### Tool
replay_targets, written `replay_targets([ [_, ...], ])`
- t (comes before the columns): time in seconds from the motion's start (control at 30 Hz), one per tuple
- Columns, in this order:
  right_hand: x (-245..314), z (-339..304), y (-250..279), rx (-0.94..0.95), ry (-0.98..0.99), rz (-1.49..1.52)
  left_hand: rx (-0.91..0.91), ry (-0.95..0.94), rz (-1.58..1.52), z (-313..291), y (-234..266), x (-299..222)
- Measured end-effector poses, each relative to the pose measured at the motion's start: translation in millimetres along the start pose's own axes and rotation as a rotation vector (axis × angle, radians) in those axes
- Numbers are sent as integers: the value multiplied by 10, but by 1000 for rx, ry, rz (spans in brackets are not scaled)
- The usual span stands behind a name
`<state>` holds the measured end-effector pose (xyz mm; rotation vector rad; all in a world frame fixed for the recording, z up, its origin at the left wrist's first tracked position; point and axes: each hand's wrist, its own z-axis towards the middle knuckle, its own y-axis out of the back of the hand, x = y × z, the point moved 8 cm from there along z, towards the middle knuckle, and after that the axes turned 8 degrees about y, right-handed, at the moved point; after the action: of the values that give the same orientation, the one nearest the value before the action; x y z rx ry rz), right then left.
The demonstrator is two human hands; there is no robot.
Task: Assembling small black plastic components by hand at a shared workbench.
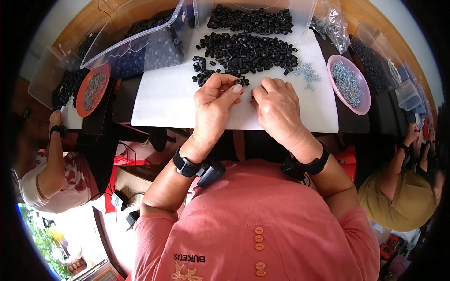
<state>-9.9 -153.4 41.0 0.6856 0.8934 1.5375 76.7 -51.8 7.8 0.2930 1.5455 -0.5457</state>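
Note:
My left hand [213, 104] pinches a small black plastic part [238, 82] between thumb and forefinger. Beside it, my right hand [280, 104] is closed with the fingers curled inward; a dark speck shows at its fingertips, too small to name. Both hands are above the near part of a white sheet [159, 105]. Just beyond them a big heap of small black plastic parts [248, 51] spreads over the sheet. Right of the heap lies a loose scatter of small silvery metal pieces [306, 74], perhaps screws or pins.
A pink bowl [366, 100] of the same metal pieces stands at the right, an orange bowl [107, 71] at the left. Clear plastic bins [154, 44] with black parts line the back. Co-workers sit at the left [58, 175] and the right [398, 196].

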Motion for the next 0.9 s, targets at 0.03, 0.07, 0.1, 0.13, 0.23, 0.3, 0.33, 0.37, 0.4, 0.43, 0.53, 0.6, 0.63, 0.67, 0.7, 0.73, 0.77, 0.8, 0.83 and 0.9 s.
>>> replay_targets([
  [0.03,0,-11,7,0,1,0,-1,0,-1,25,-4,12],
  [0.07,-8,-16,33,-33,12,42,2,-19,-4,66,-4,16],
  [0.1,-17,-19,61,-67,23,83,5,-38,-8,91,-6,6],
  [0.13,-32,-14,74,-69,24,82,5,-41,-8,80,-4,2],
  [0.23,-288,-51,170,-244,-180,620,1,-99,27,-93,-41,-89],
  [0.3,-405,36,227,-276,-247,920,93,40,81,-172,-120,-69],
  [0.33,-437,64,216,-250,-273,971,102,68,26,-189,-145,2],
  [0.37,-447,91,220,-249,-272,973,100,68,27,-183,-142,10],
  [0.4,-455,110,169,-219,-311,1045,109,83,31,-178,-145,28],
  [0.43,-452,120,110,-187,-350,1119,118,99,34,-173,-147,44],
  [0.53,-413,101,16,-164,-395,1210,112,142,-12,-140,-150,81],
  [0.6,-387,87,-62,-158,-408,1252,104,155,-18,-131,-137,85],
  [0.63,-381,83,-71,-157,-410,1253,97,166,-26,-129,-128,92],
  [0.67,-374,82,-78,-154,-411,1253,96,167,-26,-126,-122,94],
  [0.7,-364,81,-85,-150,-412,1252,95,174,-39,-123,-116,102],
  [0.73,-351,79,-93,-148,-413,1253,94,181,-53,-121,-108,110],
  [0.77,-336,76,-83,-169,-401,1259,93,182,-54,-122,-100,117],
  [0.8,-319,74,-75,-190,-390,1266,96,177,-43,-124,-94,119],
  [0.83,-297,64,-105,-188,-390,1266,99,172,-32,-127,-90,121],
  [0.9,-304,13,-158,-249,-421,1270,95,177,-37,-138,-86,116],
])
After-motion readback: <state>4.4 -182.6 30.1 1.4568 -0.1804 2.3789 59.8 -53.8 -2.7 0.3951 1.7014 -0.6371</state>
